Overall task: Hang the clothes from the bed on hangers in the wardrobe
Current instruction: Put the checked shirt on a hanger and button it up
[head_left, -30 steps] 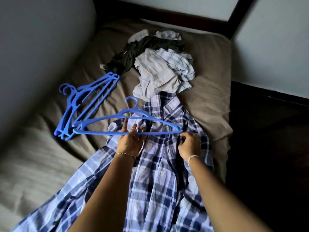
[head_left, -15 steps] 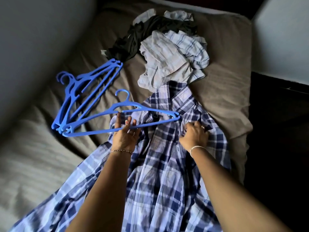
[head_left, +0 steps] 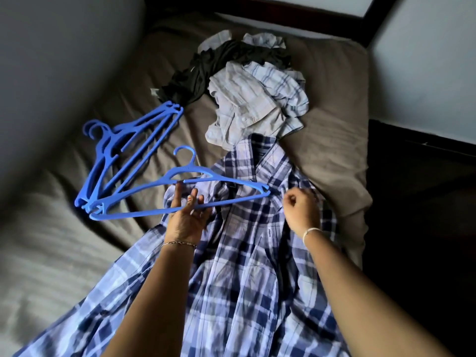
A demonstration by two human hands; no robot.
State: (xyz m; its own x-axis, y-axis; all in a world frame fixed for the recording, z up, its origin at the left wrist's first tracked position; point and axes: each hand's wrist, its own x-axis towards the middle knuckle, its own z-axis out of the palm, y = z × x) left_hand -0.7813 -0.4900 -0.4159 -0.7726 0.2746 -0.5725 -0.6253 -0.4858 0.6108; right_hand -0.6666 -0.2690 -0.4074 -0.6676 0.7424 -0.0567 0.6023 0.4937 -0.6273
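Observation:
A blue and white plaid shirt (head_left: 244, 266) lies spread open on the bed, collar away from me. My left hand (head_left: 188, 217) holds the bottom bar of a blue plastic hanger (head_left: 190, 170) just above the shirt's left shoulder, with the hanger's right end near the collar opening. My right hand (head_left: 301, 212) has its fingers curled and pinches the shirt's fabric at the right shoulder, just right of the hanger's tip. No wardrobe is in view.
A stack of blue hangers (head_left: 123, 150) lies on the brown bedsheet (head_left: 329, 124) to the left. Beyond the collar is a pile with a pale striped shirt (head_left: 252, 99) and a black garment (head_left: 206, 70). A grey wall (head_left: 51, 60) runs along the left; dark floor (head_left: 412, 228) lies right.
The hanger has tilted, its left end dropping toward the stack. My right hand has slid slightly right, away from the hanger's tip. My left hand keeps its hold on the bar.

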